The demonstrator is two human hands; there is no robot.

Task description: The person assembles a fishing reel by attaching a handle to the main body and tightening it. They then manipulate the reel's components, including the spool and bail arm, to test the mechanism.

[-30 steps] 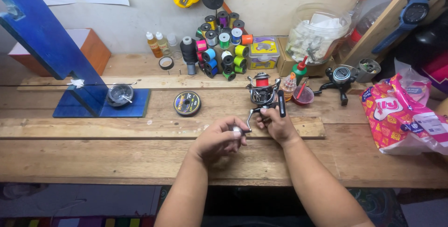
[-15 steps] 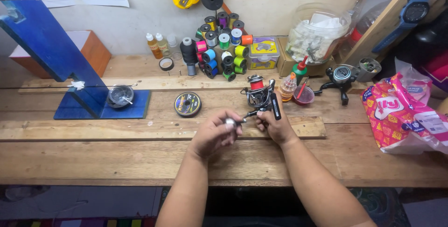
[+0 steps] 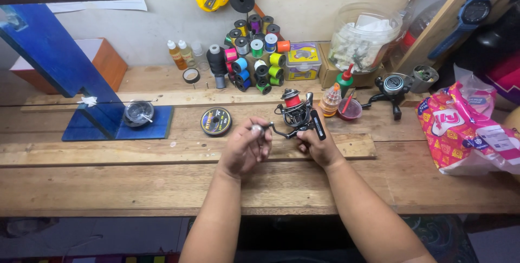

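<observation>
I hold a black fishing reel (image 3: 295,116) with a red spool above the wooden workbench (image 3: 162,182). My right hand (image 3: 319,146) grips the reel's foot and body from below. The reel's crank handle, with its small knob (image 3: 256,129), sits pinched in the fingers of my left hand (image 3: 244,148). The reel stands upright, spool pointing away from me.
A flat round line spool (image 3: 216,121) lies left of the reel. Stacked coloured line spools (image 3: 257,57), small bottles (image 3: 179,53), a plastic jar (image 3: 362,38), a second reel (image 3: 391,89), a pink bag (image 3: 468,127) and a blue stand (image 3: 81,87) line the back and sides.
My left hand has moved around with the crank handle, so the knob now sits higher and further left. The reel has shifted slightly in my right hand's grip.
</observation>
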